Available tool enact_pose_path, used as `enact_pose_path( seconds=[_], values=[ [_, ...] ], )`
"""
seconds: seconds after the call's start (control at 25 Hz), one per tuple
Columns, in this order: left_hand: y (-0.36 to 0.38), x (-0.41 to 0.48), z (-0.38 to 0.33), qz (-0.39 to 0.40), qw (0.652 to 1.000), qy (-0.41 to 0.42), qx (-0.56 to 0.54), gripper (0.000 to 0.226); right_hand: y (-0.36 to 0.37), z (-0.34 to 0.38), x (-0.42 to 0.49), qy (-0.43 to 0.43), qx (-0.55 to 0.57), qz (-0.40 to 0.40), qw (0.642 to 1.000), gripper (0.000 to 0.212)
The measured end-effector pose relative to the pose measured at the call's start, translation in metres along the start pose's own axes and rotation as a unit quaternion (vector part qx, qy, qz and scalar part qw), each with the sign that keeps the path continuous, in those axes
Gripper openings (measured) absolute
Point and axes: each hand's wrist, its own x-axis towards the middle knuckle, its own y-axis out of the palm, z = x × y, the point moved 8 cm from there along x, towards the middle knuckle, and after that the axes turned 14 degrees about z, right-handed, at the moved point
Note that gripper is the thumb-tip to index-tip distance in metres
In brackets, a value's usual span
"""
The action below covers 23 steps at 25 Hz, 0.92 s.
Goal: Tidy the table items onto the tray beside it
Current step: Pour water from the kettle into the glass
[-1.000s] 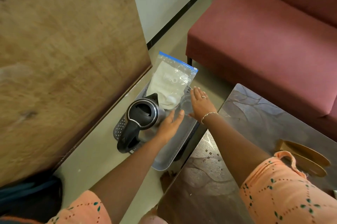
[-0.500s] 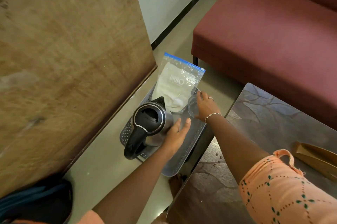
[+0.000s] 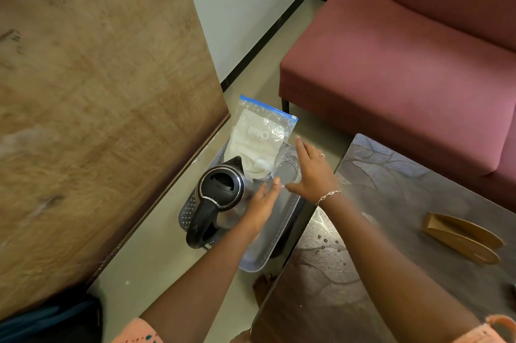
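Observation:
A grey perforated tray (image 3: 275,231) lies on the floor beside the dark patterned table (image 3: 371,203). In it stand a black and steel kettle (image 3: 220,187) and a clear glass (image 3: 285,172), with a zip bag (image 3: 259,136) of white contents leaning at the far end. My right hand (image 3: 315,172) rests against the glass's right side, fingers stretched out and thumb low. My left hand (image 3: 262,203) hovers flat between kettle and glass, fingertips at the glass's near edge. Neither hand is closed around anything.
A brown curved holder (image 3: 460,233) lies on the table at the right. A red sofa (image 3: 405,69) stands behind the table. A large wooden panel (image 3: 97,105) borders the tray's left. A bare foot (image 3: 262,287) shows below the tray, and a dark bag (image 3: 50,320) sits at lower left.
My right hand's fingers have straightened away from the glass, which now stands in the tray. My left hand has edged toward the glass. The view has shifted slightly.

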Motion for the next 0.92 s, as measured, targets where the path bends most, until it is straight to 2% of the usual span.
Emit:
enact_pose_path(
  seconds=[0.12, 0.28, 0.36, 0.52, 0.64, 0.8, 0.84, 0.92],
  values=[
    [0.017, -0.016, -0.015, 0.026, 0.994, 0.038, -0.1, 0.072, -0.026, 0.019, -0.046, -0.023, 0.025, -0.026, 0.999, 0.105],
    [0.043, -0.037, -0.031, 0.09, 0.983, 0.081, -0.14, 0.041, -0.047, 0.029, -0.097, -0.049, 0.059, -0.077, 0.994, 0.101],
    [0.049, -0.044, -0.031, 0.087, 0.981, 0.083, -0.152, 0.032, -0.051, 0.03, -0.115, -0.064, 0.088, -0.101, 0.989, 0.101],
    [0.066, -0.061, -0.032, 0.092, 0.98, 0.095, -0.151, 0.054, -0.035, 0.008, -0.147, -0.084, 0.25, -0.108, 0.958, 0.116],
    [0.08, -0.07, -0.033, 0.124, 0.98, 0.096, -0.122, 0.066, -0.025, -0.004, -0.162, -0.088, 0.346, -0.123, 0.926, 0.104],
    [0.089, -0.079, -0.028, 0.179, 0.98, 0.075, -0.05, 0.057, -0.028, -0.001, -0.177, -0.09, 0.381, -0.156, 0.907, 0.084],
    [0.086, -0.082, -0.028, 0.183, 0.98, 0.072, -0.014, 0.062, -0.028, 0.0, -0.181, -0.091, 0.382, -0.163, 0.905, 0.083],
    [0.063, -0.088, -0.035, 0.107, 0.985, 0.117, 0.075, 0.078, -0.028, 0.001, -0.188, -0.097, 0.379, -0.174, 0.904, 0.088]
  ],
)
